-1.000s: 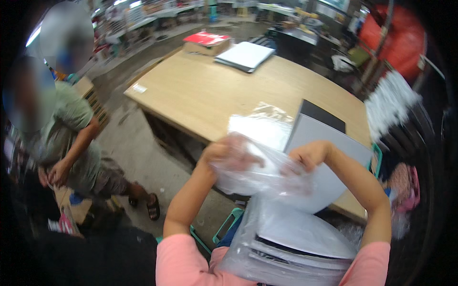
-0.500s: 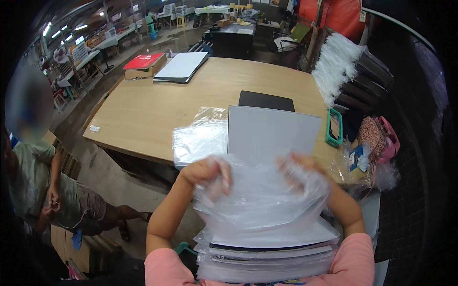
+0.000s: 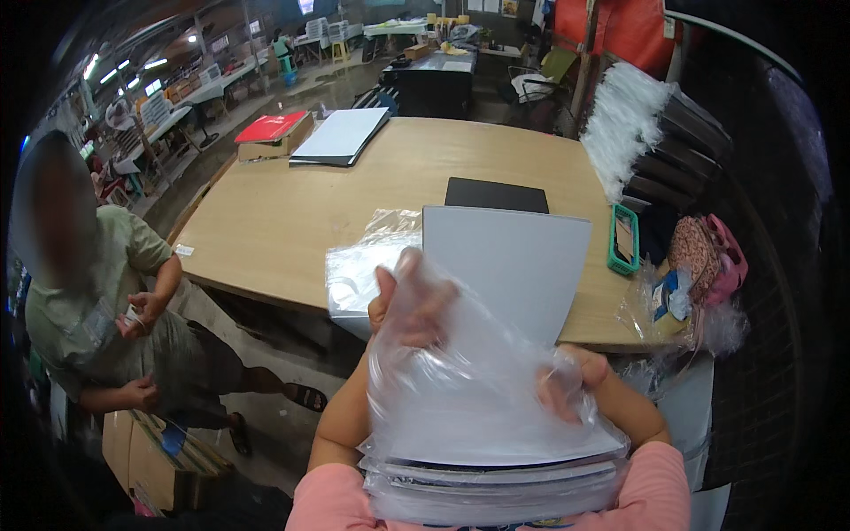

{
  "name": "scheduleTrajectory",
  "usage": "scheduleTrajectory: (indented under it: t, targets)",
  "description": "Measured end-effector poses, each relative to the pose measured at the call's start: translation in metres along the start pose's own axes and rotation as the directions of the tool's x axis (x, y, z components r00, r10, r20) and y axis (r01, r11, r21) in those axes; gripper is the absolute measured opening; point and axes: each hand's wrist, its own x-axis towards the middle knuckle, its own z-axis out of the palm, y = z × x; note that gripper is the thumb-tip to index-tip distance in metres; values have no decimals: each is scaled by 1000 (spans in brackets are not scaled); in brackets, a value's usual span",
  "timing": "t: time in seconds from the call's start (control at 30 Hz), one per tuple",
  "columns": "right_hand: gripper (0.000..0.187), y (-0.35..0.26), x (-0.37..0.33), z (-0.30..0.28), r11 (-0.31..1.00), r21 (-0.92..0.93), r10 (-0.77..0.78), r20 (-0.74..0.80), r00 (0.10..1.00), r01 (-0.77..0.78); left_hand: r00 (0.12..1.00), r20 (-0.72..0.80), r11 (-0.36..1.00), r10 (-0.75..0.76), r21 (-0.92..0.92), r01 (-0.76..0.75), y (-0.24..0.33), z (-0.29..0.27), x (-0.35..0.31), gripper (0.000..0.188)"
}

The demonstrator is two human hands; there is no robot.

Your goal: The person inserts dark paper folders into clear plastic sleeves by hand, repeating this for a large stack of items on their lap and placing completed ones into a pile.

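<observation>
A clear plastic bag lies loosely over the near part of a white board. My left hand is raised at the bag's upper left, its curled fingers veiled by the film and slightly blurred. Lower down on the right, my right hand curls at the bag's edge with film over its fingertips. Against my body rests a stack of boards in plastic bags, white and dark edges showing. Beyond the white board lies a black board.
Flat plastic bags lie on the wooden table. A green basket and a pink bag sit at the right. White sheets and a red folder lie far left. A person stands left, beside cardboard.
My left hand has moved up and slightly right, lifting the film. My right hand has come down and nearer to me. The person at the left has turned and raised a hand.
</observation>
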Motion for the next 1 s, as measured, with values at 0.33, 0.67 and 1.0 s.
scheduleTrajectory:
  t: [0.33,0.67,1.0]
  targets:
    - [65,-29,-62,-20,850,-384,-517,-475,712,361,769,91,556,-633,744,370,-15,-41,36,62]
    - [50,14,-35,-21,972,-231,-131,-416,900,35,862,264,876,-433,349,333,-4,-27,35,43]
    - [36,24,-98,-21,930,-298,-363,-653,665,215,982,126,955,-138,-245,166,5,-2,16,37]
